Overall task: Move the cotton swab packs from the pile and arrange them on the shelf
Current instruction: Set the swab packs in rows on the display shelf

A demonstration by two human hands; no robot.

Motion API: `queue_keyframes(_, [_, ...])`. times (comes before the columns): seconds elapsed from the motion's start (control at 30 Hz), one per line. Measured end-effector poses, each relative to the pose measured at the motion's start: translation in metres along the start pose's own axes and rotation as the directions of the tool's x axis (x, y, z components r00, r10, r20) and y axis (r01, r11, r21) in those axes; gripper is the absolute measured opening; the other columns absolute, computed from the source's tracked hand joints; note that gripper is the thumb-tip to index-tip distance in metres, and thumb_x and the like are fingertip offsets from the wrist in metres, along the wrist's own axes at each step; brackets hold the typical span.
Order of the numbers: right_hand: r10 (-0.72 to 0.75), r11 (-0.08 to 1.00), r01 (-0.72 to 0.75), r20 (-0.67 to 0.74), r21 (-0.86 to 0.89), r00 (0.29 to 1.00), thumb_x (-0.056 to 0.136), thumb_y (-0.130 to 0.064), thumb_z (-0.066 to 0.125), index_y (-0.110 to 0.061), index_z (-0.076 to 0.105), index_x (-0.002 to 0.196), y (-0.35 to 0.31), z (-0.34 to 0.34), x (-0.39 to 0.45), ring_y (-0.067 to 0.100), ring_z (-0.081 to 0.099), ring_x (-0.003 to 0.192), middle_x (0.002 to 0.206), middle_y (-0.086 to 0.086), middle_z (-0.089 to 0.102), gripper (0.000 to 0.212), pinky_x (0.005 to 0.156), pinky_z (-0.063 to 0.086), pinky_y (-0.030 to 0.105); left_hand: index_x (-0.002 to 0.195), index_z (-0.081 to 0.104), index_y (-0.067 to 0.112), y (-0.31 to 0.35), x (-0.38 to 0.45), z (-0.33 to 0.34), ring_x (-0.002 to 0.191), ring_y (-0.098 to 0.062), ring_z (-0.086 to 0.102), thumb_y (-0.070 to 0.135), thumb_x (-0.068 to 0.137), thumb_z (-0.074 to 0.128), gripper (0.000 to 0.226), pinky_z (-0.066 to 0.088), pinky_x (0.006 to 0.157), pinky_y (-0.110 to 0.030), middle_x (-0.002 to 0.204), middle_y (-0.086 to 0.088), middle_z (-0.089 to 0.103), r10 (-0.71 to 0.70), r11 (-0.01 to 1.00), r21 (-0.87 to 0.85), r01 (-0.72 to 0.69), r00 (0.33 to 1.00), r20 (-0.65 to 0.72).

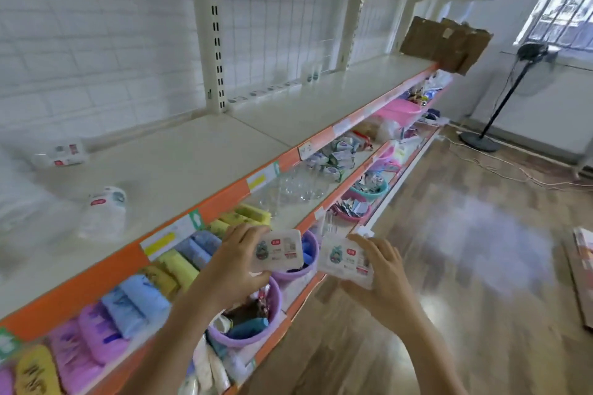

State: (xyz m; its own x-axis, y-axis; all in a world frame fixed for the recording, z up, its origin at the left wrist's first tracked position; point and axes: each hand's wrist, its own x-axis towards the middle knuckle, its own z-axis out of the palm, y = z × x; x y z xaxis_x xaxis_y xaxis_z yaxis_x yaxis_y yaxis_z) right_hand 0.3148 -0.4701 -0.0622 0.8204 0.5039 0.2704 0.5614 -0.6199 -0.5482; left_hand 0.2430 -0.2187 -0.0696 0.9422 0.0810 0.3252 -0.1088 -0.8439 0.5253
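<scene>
Beside the shelf (199, 154), left hand (237, 261) and right hand (382, 269) each grip a pack (278, 248); a far row (266, 91) stands arranged, others loose.

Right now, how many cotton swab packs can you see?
4. One is in the left hand: left pack. One is in the right hand: right pack. Two lie on the white shelf: far pack, near pack. Blur may hide more.

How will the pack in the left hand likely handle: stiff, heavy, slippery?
The pack looks fairly stiff: it keeps its flat shape in the left hand. Probably light, since fingertips alone hold it. Its glossy wrap may be slippery.
</scene>
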Motion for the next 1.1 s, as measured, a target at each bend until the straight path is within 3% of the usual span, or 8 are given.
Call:
queue_keyframes(0.17, [0.021, 1.000, -0.021, 0.014, -0.001, 1.000, 0.072, -0.027, 0.076, -0.030, 0.038, 0.135, 0.066, -0.031, 0.023, 0.003, 0.028, 0.108, 0.113, -0.016, 0.035, 0.074, 0.080, 0.032, 0.003, 0.131, 0.041, 0.017, 0.031, 0.055, 0.044, 0.114, -0.007, 0.031, 0.023, 0.073, 0.073, 0.067, 0.030, 0.095, -0.016, 0.117, 0.010, 0.035, -0.031, 1.000, 0.001, 0.031, 0.999, -0.011])
queue_keyframes(0.3, [0.025, 1.000, -0.025, 0.037, 0.007, 0.999, 0.074, -0.029, 0.074, -0.028, 0.036, 0.137, 0.101, -0.053, 0.048, -0.001, 0.024, 0.112, 0.119, -0.017, 0.034, 0.074, 0.093, 0.034, 0.016, 0.130, 0.044, 0.014, 0.047, 0.100, 0.060, 0.109, -0.002, 0.027, 0.021, 0.071, 0.075, 0.067, 0.029, 0.097, -0.018, 0.119, 0.004, 0.039, -0.029, 0.998, 0.055, 0.031, 0.999, -0.034])
queue_keyframes(0.4, [0.006, 0.999, -0.007, 0.037, 0.033, 0.999, 0.072, -0.030, 0.074, -0.032, 0.039, 0.133, 0.124, -0.061, 0.074, -0.005, 0.023, 0.108, 0.116, -0.024, 0.031, 0.071, 0.090, 0.036, 0.017, 0.132, 0.041, 0.017, 0.057, 0.135, 0.067, 0.110, -0.001, 0.028, 0.027, 0.073, 0.073, 0.068, 0.024, 0.092, -0.011, 0.120, 0.006, 0.037, -0.029, 0.998, 0.060, 0.031, 0.999, -0.034])
queue_keyframes(0.63, [-0.061, 0.991, 0.056, 0.035, 0.117, 0.998, 0.073, -0.028, 0.075, -0.041, 0.038, 0.127, 0.166, -0.069, 0.169, -0.004, 0.028, 0.108, 0.111, -0.035, 0.028, 0.066, 0.090, 0.032, 0.013, 0.134, 0.042, 0.018, 0.040, 0.233, 0.076, 0.118, -0.003, 0.029, 0.068, 0.056, 0.042, 0.093, 0.018, 0.100, -0.011, 0.126, 0.007, 0.039, -0.057, 0.996, 0.068, 0.060, 0.997, -0.044])
queue_keyframes(0.77, [-0.142, 0.986, 0.139, 0.033, 0.090, 0.989, 0.073, -0.031, 0.075, -0.034, 0.040, 0.131, 0.185, -0.071, 0.248, 0.000, 0.031, 0.111, 0.120, -0.020, 0.033, 0.067, 0.091, 0.030, 0.011, 0.131, 0.046, 0.019, 0.010, 0.296, 0.071, 0.110, 0.003, 0.030, 0.067, 0.057, 0.049, 0.089, 0.013, 0.090, 0.003, 0.120, 0.011, 0.041, -0.065, 0.995, 0.066, 0.072, 0.993, -0.101])
queue_keyframes(0.9, [-0.220, 0.970, 0.213, 0.051, 0.115, 0.974, 0.073, -0.031, 0.074, -0.036, 0.040, 0.129, 0.194, -0.074, 0.331, -0.002, 0.033, 0.109, 0.118, -0.022, 0.034, 0.066, 0.088, 0.034, 0.006, 0.132, 0.046, 0.013, -0.028, 0.357, 0.054, 0.116, -0.008, 0.038, 0.063, 0.061, 0.060, 0.088, 0.022, 0.095, -0.013, 0.125, 0.004, 0.045, -0.145, 0.984, 0.079, 0.159, 0.976, -0.160])
queue_keyframes(0.97, [-0.262, 0.961, 0.253, 0.073, 0.112, 0.962, 0.074, -0.032, 0.074, -0.035, 0.039, 0.131, 0.194, -0.072, 0.370, -0.003, 0.033, 0.108, 0.118, -0.023, 0.033, 0.067, 0.081, 0.031, 0.001, 0.135, 0.041, 0.014, -0.050, 0.377, 0.045, 0.120, -0.011, 0.036, 0.047, 0.072, 0.072, 0.078, 0.023, 0.096, -0.017, 0.131, 0.002, 0.044, -0.219, 0.968, 0.086, 0.236, 0.960, -0.173])
queue_keyframes(1.1, [-0.387, 0.917, 0.363, 0.151, 0.168, 0.910, 0.069, -0.039, 0.072, -0.028, 0.045, 0.130, 0.182, -0.053, 0.444, 0.007, 0.041, 0.109, 0.117, -0.013, 0.041, 0.068, 0.083, 0.030, 0.007, 0.138, 0.037, 0.014, -0.094, 0.392, 0.026, 0.127, -0.018, 0.036, 0.032, 0.076, 0.073, 0.074, 0.026, 0.103, -0.027, 0.137, -0.002, 0.042, -0.424, 0.888, 0.082, 0.452, 0.875, -0.235])
